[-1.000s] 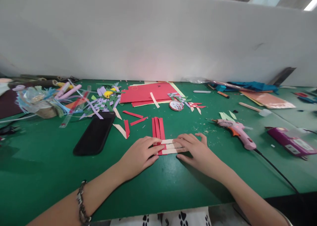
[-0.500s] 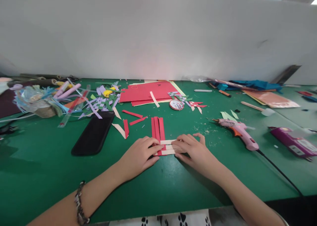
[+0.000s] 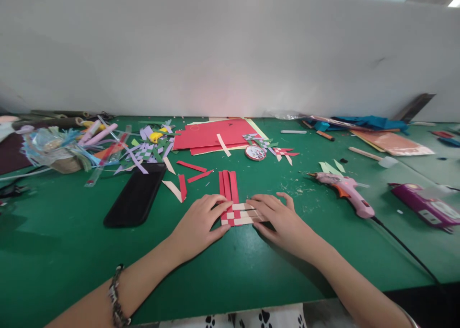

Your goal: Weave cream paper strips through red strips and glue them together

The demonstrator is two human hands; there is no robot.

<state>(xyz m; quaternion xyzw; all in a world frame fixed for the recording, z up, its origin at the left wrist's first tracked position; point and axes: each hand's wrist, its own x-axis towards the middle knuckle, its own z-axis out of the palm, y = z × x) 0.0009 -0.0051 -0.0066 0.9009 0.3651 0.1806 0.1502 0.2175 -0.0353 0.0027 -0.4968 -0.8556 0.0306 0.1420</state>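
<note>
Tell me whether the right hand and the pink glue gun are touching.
Apart. The head view shows green tabletop plainly between the right hand and the pink glue gun.

Left hand (image 3: 201, 217): ours, bare.
Left forearm band (image 3: 118, 297): we wear one bracelet, uneven and twisted in outline, dark with pale patches; its finer pattern is too blurred for us to read.
Right hand (image 3: 278, 217): ours, bare.
Right sleeve edge (image 3: 410, 318): we show a narrow, light-coloured rim.
Lap cloth (image 3: 251, 317): we wear white fabric printed with black paw marks.
</note>
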